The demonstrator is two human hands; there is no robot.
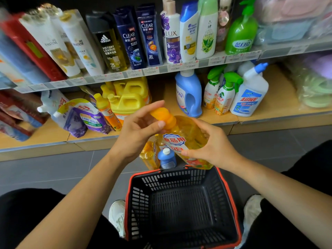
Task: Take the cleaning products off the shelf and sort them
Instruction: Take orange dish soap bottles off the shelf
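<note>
A shop aisle with a grey tiled floor (45,169) and two shelves of bottles frames a crouching person in dark trousers and white shoes. Held in mid-air above the floor, between the lower shelf (269,112) and a basket (181,209), is a yellow detergent bottle (186,133), tilted with its orange cap (163,115) toward the upper left. The left hand (138,133) is closed around the cap and neck, thumb across the front; the right hand (213,146) is clamped on the bottle's body, fingers curled over its label.

Just below the held bottle, two items stand on the floor against the basket's far rim: a second yellow bottle (150,155) and a small blue bottle (167,158) with a white cap. The basket, black with red trim, sits between the person's feet.

On the lower shelf, behind the hands, stand yellow jugs (129,97), with purple refill pouches (86,117) to the left. To the right are a blue laundry jug (188,96), two green-topped sprayers (224,94) and a white cleaner bottle (249,94) with a blue spout. The upper shelf (161,69) carries a row of shampoo bottles and a green pump bottle (240,33).
</note>
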